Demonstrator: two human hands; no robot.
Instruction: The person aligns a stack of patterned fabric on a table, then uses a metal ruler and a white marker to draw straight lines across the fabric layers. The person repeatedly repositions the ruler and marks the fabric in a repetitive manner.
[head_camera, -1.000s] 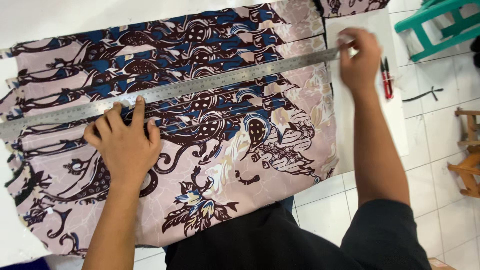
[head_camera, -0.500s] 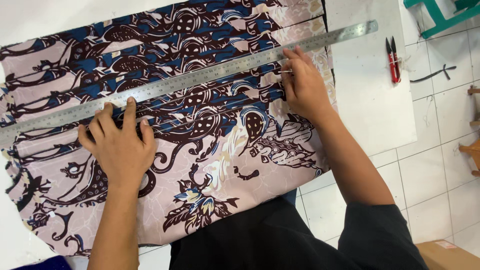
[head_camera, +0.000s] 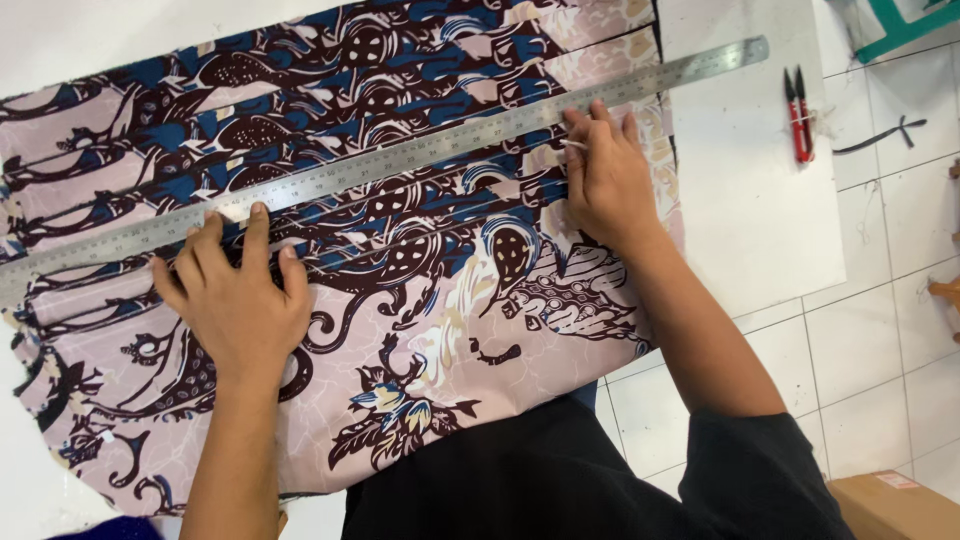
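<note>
White worktop carries soft, limp batik fabric; left hand lies flat, pinning the stiff steel ruler; right hand pinches a small white marker.

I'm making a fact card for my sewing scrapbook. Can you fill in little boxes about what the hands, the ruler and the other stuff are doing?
Left hand: flat, fingers pressing the long steel ruler
Right hand: beside the ruler's lower edge, pinching a small white marking tool, too small to identify
Ruler: lies slanted across the patterned pink, blue and brown cloth
Cloth: spread out, cut into long strips at the top
Table: white tabletop
Nearby: red-handled thread snips
</note>
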